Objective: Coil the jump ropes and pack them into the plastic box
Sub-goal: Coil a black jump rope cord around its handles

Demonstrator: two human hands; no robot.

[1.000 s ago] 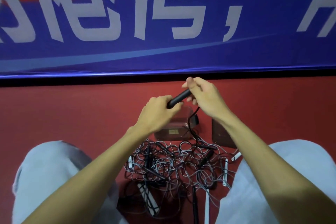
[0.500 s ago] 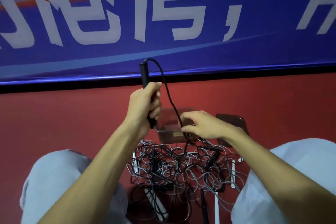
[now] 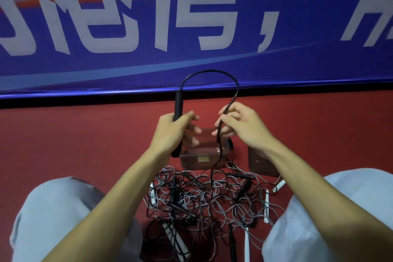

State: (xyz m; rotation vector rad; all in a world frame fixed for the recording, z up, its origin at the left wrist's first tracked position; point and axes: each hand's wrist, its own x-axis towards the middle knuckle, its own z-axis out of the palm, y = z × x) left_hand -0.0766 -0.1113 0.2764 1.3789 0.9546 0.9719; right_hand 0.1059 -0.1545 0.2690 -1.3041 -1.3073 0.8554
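Likely a sports hall or event venue: red floor runs up to a big blue banner with white characters, jump ropes heaped below the banner.

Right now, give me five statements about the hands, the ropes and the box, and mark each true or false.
1. The left hand grips a black handle upright. True.
2. The right hand is empty. False: it pinches the black cord that arcs over from the handle.
3. The plastic box sits on the red floor beyond the tangle of ropes. True.
4. All the ropes are already packed in the box. False: the tangle lies on the floor between the person's knees.
5. The cord in the right hand is pulled clear of the tangle. False: it hangs down into the tangle.
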